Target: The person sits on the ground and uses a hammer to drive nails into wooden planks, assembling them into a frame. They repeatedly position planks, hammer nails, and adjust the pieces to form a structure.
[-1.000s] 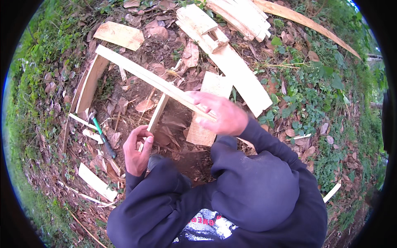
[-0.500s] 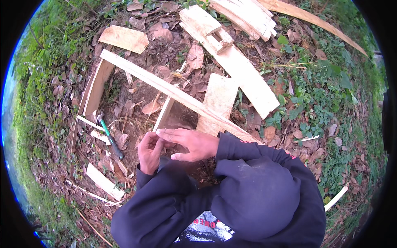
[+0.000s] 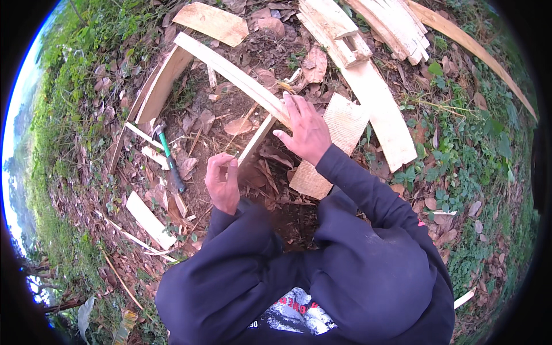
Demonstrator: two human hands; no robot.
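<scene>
Head view: two hands (image 3: pixel 309 133), one hammer (image 3: pixel 170 156)

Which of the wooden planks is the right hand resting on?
The long pale wooden plank running diagonally across the frame; the right hand lies flat on its lower end, others lie untouched.

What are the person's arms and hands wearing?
Both arms are covered by long, loose, dark navy sleeves that reach to the wrists. The left hand and the right hand are bare, with no gloves, rings or watch showing. The top has a printed patch in white and red on the chest, low in the picture.
</scene>
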